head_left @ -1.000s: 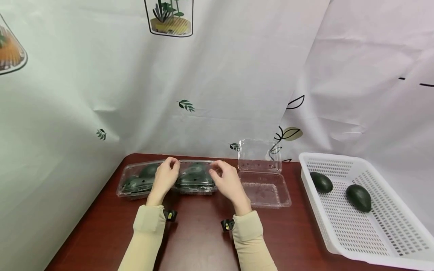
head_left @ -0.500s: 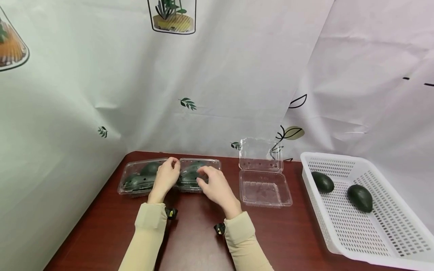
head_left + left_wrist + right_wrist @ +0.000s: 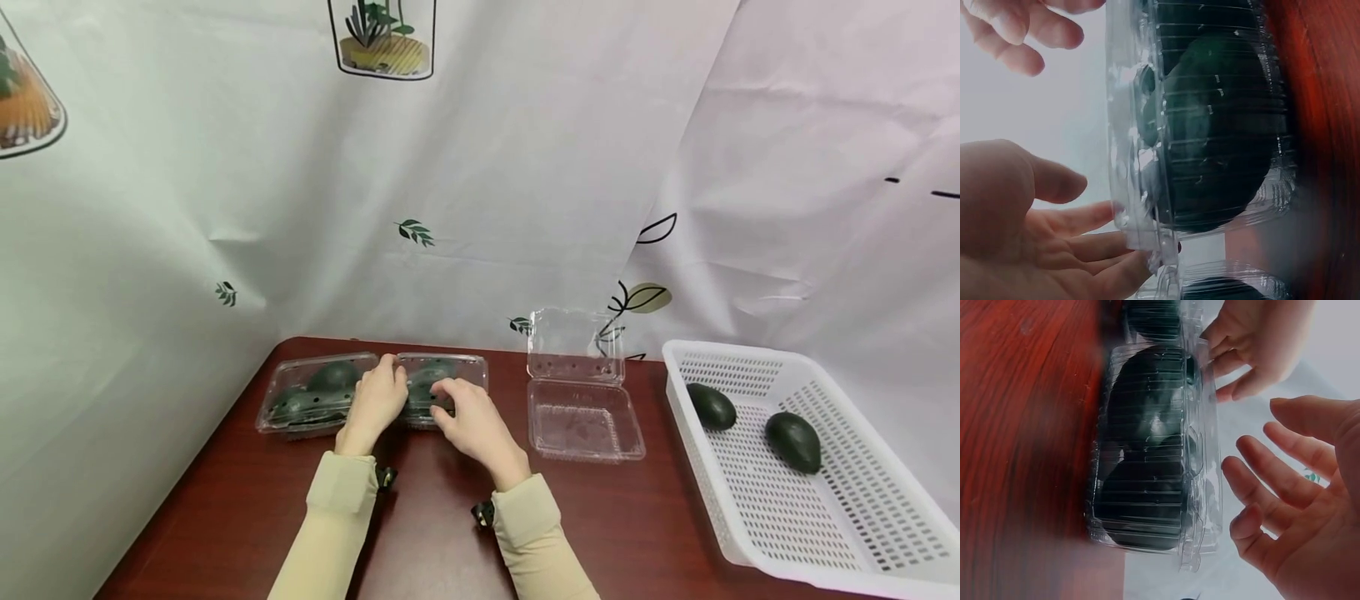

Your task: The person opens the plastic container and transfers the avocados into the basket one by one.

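Note:
Two closed clear plastic clamshell boxes stand side by side at the back left, each holding dark green avocados: a left box (image 3: 281,392) and a middle box (image 3: 474,368). My left hand (image 3: 377,398) is at the neighbouring edges of the two; in the left wrist view its extended fingertips (image 3: 1138,270) touch the lid's corner, thumb apart. Over the front of the middle box hovers my right hand (image 3: 472,423), fingers spread and gently bent, holding nothing. The right wrist view shows a gap between these fingers and the lid (image 3: 1212,469).
An empty clear clamshell (image 3: 585,421) stands to the right with its lid (image 3: 573,337) raised. Farther right is a white perforated basket (image 3: 802,525) with two avocados (image 3: 793,442) inside. A white printed curtain (image 3: 480,183) hangs behind the dark red table (image 3: 225,492).
My right hand has moved left, from the middle box's right side to above its front. The left hand has shifted slightly right, its fingers going from pinched together to more extended.

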{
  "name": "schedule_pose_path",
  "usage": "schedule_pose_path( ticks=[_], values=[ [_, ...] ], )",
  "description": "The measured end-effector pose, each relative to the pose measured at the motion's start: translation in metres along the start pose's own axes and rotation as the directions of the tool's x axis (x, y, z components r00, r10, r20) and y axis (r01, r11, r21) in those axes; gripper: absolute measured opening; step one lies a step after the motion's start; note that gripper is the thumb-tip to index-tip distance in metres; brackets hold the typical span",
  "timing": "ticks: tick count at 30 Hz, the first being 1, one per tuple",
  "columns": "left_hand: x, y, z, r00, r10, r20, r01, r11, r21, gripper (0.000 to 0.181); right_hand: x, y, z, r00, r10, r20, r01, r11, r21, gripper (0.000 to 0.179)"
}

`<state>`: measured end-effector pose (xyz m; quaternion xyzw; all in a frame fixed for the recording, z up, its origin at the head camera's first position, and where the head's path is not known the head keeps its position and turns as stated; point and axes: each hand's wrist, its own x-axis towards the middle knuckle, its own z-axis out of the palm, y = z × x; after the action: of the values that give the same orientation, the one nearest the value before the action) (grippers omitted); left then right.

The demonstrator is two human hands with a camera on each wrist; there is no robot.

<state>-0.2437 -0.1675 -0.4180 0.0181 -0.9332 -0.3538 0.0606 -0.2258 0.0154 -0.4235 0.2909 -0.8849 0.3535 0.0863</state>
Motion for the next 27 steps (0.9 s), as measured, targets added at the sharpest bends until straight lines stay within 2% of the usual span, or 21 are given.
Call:
schedule_pose_path(
  ticks=[7, 10, 14, 21, 27],
  values=[
    [0.001, 0.000, 0.004, 1.000, 0.017, -0.026, -0.018, 0.999, -0.029, 0.040, 0.001, 0.001, 0.000, 0.999, -0.029, -0.012, 0.028, 0.997, -0.067, 0.023],
    [0.002, 0.000, 0.007, 0.999, 0.025, -0.040, -0.028, 0.997, -0.065, 0.038, 0.001, 0.001, -0.001, 0.999, -0.045, -0.018, 0.043, 0.994, -0.105, 0.022],
    [0.004, -0.004, 0.012, 0.999, -0.004, -0.038, -0.002, 0.989, -0.150, 0.036, 0.000, 0.000, -0.001, 0.999, -0.053, -0.012, 0.051, 0.991, -0.126, 0.022],
    [0.006, -0.013, 0.021, 0.996, -0.090, 0.026, 0.093, 0.941, -0.324, 0.037, 0.001, -0.001, 0.002, 0.997, -0.075, 0.023, 0.078, 0.981, -0.180, 0.023],
    [0.004, -0.016, 0.029, 0.984, -0.148, 0.094, 0.173, 0.902, -0.396, 0.041, 0.005, -0.006, 0.010, 0.992, -0.113, 0.056, 0.124, 0.954, -0.274, 0.019]
  ],
)
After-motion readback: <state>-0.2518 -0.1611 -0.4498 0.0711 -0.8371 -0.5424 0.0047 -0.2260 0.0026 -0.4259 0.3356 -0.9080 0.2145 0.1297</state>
